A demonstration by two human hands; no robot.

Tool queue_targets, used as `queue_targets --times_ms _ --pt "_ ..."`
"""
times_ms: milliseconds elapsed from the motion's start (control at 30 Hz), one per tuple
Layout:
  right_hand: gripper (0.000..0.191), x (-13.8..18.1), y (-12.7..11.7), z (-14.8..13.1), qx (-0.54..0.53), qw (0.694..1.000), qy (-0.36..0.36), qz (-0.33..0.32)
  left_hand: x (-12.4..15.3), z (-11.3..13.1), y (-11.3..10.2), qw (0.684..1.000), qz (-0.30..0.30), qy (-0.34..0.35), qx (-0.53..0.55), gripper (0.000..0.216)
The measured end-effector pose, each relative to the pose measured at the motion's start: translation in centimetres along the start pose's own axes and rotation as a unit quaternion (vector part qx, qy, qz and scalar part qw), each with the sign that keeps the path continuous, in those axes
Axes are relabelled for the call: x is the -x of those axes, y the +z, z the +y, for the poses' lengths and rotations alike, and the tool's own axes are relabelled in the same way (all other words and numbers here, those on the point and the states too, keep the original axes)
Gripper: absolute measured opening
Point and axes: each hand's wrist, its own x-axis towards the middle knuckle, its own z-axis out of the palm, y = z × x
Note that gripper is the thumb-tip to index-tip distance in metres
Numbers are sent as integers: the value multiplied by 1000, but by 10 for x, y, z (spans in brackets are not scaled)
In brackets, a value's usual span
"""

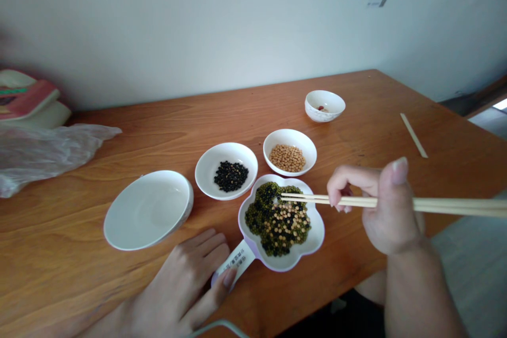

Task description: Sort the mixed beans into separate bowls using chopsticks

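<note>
My right hand [384,206] is closed around a pair of chopsticks [356,201], whose tips reach into the mixed beans near the far side of a flower-shaped dish [317,229]. Green, black and tan beans [279,222] lie together in that dish. Its labelled handle [237,261] is gripped between the thumb and fingers of my left hand [194,274]. Just beyond the dish stand a white bowl [204,171] of black beans [231,175] and another white bowl [303,140] of tan soybeans [287,158]. I cannot tell whether the chopstick tips hold a bean.
A large white bowl [146,211] sits at the left. Farther back, a small bowl [325,106] holds a few reddish bits. A pale stick-like strip [414,135] lies at the right. Clear plastic wrap [51,153] and a red-and-cream object [34,100] are at the far left, by the wall.
</note>
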Motion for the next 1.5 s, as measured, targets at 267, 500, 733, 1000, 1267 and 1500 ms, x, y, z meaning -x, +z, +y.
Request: queue_targets --times_ms 267,500,733,1000,1267,1500 --pt "78 -5 8 -2 24 997 13 -75 -1 0 -1 1000 -9 -3 2 36" --pt "75 -8 10 1 45 996 14 -78 0 -1 1 1000 4 8 -1 39" --pt "77 -6 12 0 50 996 10 -70 2 -2 2 1000 -4 1 -4 36" --pt "75 -7 13 -2 53 997 4 -61 1 -2 2 1000 6 5 -1 39" --pt "74 -7 14 -2 47 998 -4 -46 2 -2 3 1000 -9 -1 2 35" --pt "74 -7 11 -3 54 996 1 -67 1 -1 1 1000 2 4 8 36"
